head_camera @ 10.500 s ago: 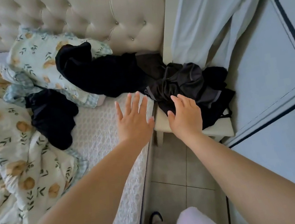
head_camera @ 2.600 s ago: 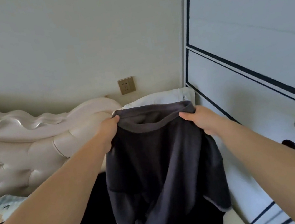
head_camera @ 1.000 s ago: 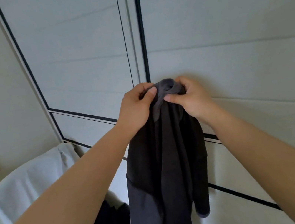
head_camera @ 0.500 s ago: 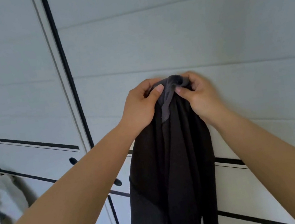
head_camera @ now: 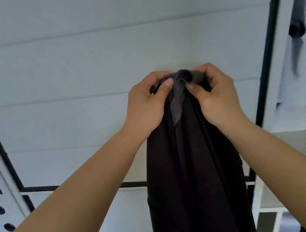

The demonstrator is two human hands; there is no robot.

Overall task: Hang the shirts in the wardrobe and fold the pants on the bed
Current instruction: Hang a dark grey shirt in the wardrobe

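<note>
2 hands grip the bunched collar of the dark shirt [head_camera: 193,169], left hand [head_camera: 146,104] and right hand [head_camera: 215,95] both curled tight on the fabric. The shirt hangs straight down below the fingers, long axis vertical, collar up, in front of the closed wardrobe door [head_camera: 81,77]. The open wardrobe bay [head_camera: 305,151] lies to the right, nearer the right hand, so the carry likely goes that way.
</note>
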